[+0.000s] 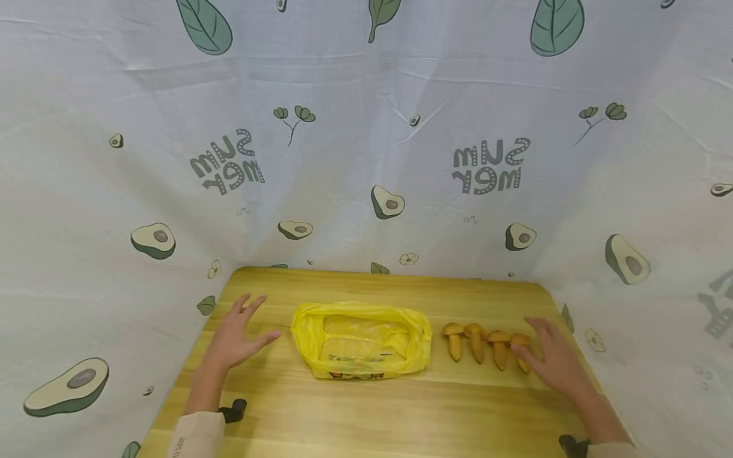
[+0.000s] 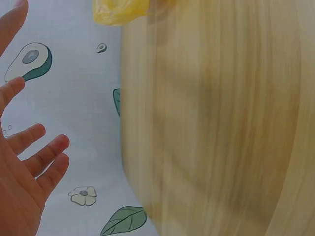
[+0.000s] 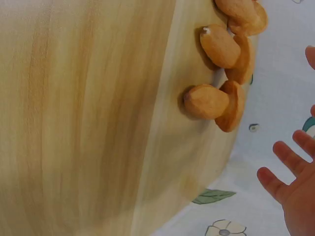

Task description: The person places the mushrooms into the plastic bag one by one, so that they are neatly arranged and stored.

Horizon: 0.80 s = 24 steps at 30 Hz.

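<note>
While both hands [image 1: 233,340] [image 1: 554,361] hover spread-fingered, yellow bag [image 1: 362,346] lies between, mushrooms [image 1: 500,348] near right one

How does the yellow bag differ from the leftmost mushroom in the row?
The yellow bag is much bigger than the leftmost mushroom. The bag is bright yellow and crinkled; the mushroom is orange-brown. The bag's mouth gapes open; the mushroom has a cap and stem. Both rest on the wooden table.
</note>
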Each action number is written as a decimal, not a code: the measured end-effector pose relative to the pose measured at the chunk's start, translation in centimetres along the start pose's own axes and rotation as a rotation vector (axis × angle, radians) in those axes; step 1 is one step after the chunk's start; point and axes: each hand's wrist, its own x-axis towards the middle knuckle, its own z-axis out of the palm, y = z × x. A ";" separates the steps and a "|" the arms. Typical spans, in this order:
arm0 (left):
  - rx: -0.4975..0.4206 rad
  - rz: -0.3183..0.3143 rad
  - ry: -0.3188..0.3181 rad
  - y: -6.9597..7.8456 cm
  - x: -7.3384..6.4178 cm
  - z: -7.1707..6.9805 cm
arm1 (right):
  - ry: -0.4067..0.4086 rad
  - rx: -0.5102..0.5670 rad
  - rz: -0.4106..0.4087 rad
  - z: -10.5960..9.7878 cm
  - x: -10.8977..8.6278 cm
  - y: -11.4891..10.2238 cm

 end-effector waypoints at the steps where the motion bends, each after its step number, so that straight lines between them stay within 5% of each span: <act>1: -0.008 0.003 0.000 0.0 0.1 0.3 | 0.000 0.006 0.004 0.2 -0.1 0.1; 14: -0.154 -0.027 -0.091 1.1 -0.1 4.4 | -0.096 0.049 0.118 1.7 -1.4 0.8; 24: -0.223 -0.014 -0.136 2.4 -0.2 6.5 | -0.065 0.064 0.107 2.8 -2.5 0.7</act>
